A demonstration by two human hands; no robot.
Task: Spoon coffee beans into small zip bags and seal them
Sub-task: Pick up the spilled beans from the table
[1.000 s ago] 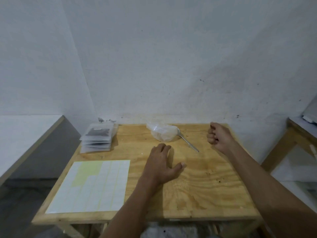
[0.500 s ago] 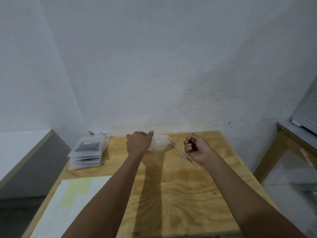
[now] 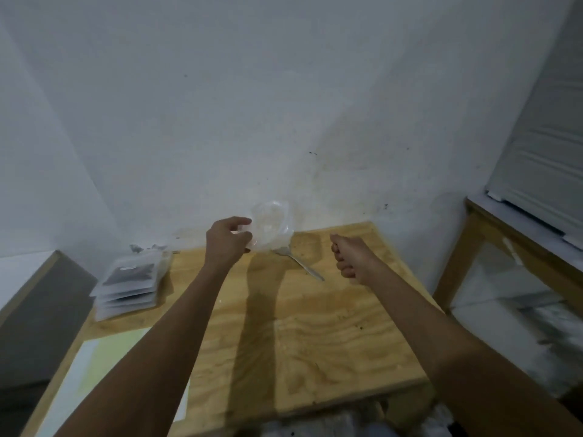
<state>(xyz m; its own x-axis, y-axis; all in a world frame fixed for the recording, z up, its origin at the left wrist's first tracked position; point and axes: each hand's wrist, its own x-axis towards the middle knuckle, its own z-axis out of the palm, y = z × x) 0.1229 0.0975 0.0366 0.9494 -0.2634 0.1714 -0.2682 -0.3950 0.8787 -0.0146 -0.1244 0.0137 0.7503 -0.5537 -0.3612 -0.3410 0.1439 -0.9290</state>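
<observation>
Left hand [image 3: 227, 239], centre of frame, grips a crumpled clear plastic bag [image 3: 269, 227] at its left edge, fingers and thumb curled round the film; the bag is raised off the plywood table [image 3: 331, 326] against the white wall, and its contents cannot be made out through the blur. Right hand [image 3: 348, 257], right of centre, is curled into a loose fist above the table; whether it holds anything cannot be told. A metal spoon [image 3: 298, 261] lies on the table just below the bag, bowl toward the wall, handle pointing to lower right, close to the right hand but not touched by it. A stack of filled zip bags [image 3: 129, 285] with dark contents sits at the table's left edge, mid-left of frame; a sheet of labels [image 3: 104, 367] lies in the lower left. Risks, as judged: the bag is held at one side only, so it may sag or tip and spill whatever it carries onto the table or floor. The thin film may slip through the grip. The bag's hanging lower edge is close to the spoon's bowl and could drag or knock it as the bag moves. The filled stack stands near the table edge and a passing forearm could push it off.
</observation>
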